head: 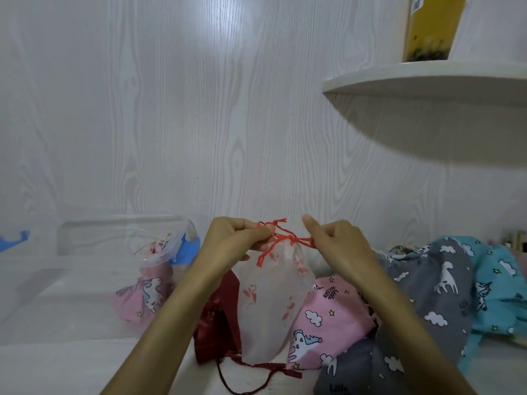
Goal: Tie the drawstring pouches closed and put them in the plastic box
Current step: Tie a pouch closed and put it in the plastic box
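Nearest the camera, 2 bare forearms rise from the lower edge toward a white pouch (271, 303) printed with pink flamingos, held upright above the surface (71, 366). At far left stands the clear plastic box (85, 240) with blue latches; 1 pink pouch (148, 292) already lies inside it. The left hand (236, 236) pinches one end of the red drawstring (285, 238) at the gathered neck; the right hand (336, 240) pinches the other end, thumb raised.

The step in hand appears to be knotting. It is done well by drawing both ends apart evenly and level, keeping the neck bunched, so the knot seats against the fabric rather than on loose cord.

To the right wait pink (328, 317), grey (433, 289) and blue (499, 280) unicorn pouches; a dark red pouch (216, 315) lies behind the left arm, partly hidden. Whether the knot is complete cannot be read. The box's left part is washed out, and the shelf (427, 78) at upper right is cut off.
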